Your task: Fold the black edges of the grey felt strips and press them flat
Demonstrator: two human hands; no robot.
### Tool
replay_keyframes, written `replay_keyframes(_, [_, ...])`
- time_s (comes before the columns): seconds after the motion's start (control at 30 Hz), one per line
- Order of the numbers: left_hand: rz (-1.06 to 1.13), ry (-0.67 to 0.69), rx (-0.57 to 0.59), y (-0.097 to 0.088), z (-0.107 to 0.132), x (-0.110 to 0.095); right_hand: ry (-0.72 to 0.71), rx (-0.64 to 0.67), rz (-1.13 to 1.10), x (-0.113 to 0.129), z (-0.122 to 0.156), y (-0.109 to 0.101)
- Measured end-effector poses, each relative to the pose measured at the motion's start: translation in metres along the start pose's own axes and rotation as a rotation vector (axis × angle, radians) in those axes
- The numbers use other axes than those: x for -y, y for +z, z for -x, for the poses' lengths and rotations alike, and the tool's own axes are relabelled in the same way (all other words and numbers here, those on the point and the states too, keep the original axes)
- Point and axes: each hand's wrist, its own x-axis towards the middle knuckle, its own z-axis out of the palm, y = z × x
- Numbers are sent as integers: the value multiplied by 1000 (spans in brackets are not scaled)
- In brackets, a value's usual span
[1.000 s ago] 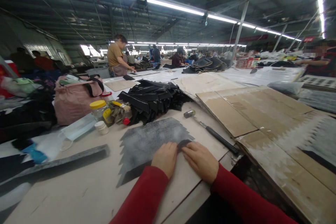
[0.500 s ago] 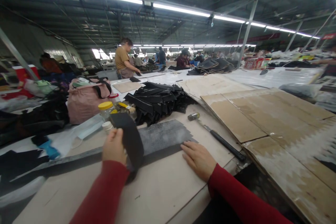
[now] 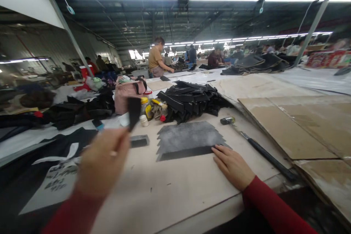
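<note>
My left hand (image 3: 102, 159), blurred by motion, is closed on a black fabric piece (image 3: 134, 112) that sticks up past its fingers. Under the fingertips of my right hand (image 3: 233, 164), which lies flat with fingers stretched out, is the near right corner of a fanned stack of grey-coated black pieces (image 3: 189, 137). A small dark piece with a grey border (image 3: 139, 141) lies between the left hand and the stack. Right of the stack rests a hammer (image 3: 263, 151) with a black grip. Behind the stack is a heap of folded black pieces (image 3: 192, 97).
Cardboard sheets (image 3: 290, 120) cover the right side. A pink bag (image 3: 124, 95), a yellow-lidded jar (image 3: 144, 106) and a small white-capped bottle (image 3: 143, 120) stand at the back left. Black material with a handwritten paper tag (image 3: 55, 186) lies left. A co-worker (image 3: 157, 58) stands beyond.
My left hand has lifted the black piece away from the stack and moved left. My right hand stays on the stack's corner. The view has turned left.
</note>
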Motion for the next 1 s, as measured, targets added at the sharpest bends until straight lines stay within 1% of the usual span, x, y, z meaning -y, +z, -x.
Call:
replay_keyframes(0.03, [-61,121,100,21,15,-14,-5,-7,2,-1,0,1])
replay_keyframes(0.07, [-103,214,249,42,29,-26,-10,-16,3,-1,1,1])
replay_keyframes(0.1, [-140,264,406,62,43,-38,-16,-25,2,-2,1,2])
replay_keyframes(0.13, [-166,283,535,78,54,-48,-22,-32,0,-3,1,3])
replay_keyframes(0.17, [-156,296,614,89,63,-56,-27,-36,-2,-3,1,4])
replay_keyframes(0.2, [-127,311,656,94,68,-64,-31,-41,-5,-4,2,5])
replay_keyframes(0.23, [-87,319,673,93,69,-69,-35,-43,-7,-4,2,5])
replay_keyframes(0.3, [-19,319,665,78,59,-70,-40,-42,-9,-4,2,4])
replay_keyframes(0.33, [-5,302,657,68,49,-65,-39,-41,-9,-3,1,3])
replay_keyframes(0.37, [-9,277,657,57,37,-56,-36,-40,-10,-3,1,3])
replay_keyframes(0.43, [-65,189,668,43,12,-26,-31,-46,-16,-2,1,2])
replay_keyframes(0.47, [-118,125,665,41,2,-6,-30,-53,-22,-2,1,2])
replay_keyframes(0.53, [-249,30,637,46,-12,37,-38,-67,-36,0,3,0])
replay_keyframes(0.6, [-324,-16,583,62,-15,76,-58,-69,-49,5,8,-5])
replay_keyframes(0.67, [-337,7,495,79,-11,104,-87,-57,-67,14,14,-18])
replay_keyframes(0.7, [-338,20,455,87,-8,113,-108,-45,-80,21,17,-28])
replay_keyframes(0.77, [-333,43,408,97,-3,122,-164,-18,-108,37,19,-54])
replay_keyframes(0.83, [-324,50,396,102,-1,125,-233,5,-132,56,12,-83])
replay_keyframes(0.9, [-311,58,390,101,-2,126,-288,43,-154,77,-4,-108])
replay_keyframes(0.97, [-299,61,382,100,-2,126,-375,118,-169,98,-27,-118])
replay_keyframes(1.0, [-291,60,372,99,-2,127,-440,168,-169,109,-41,-117])
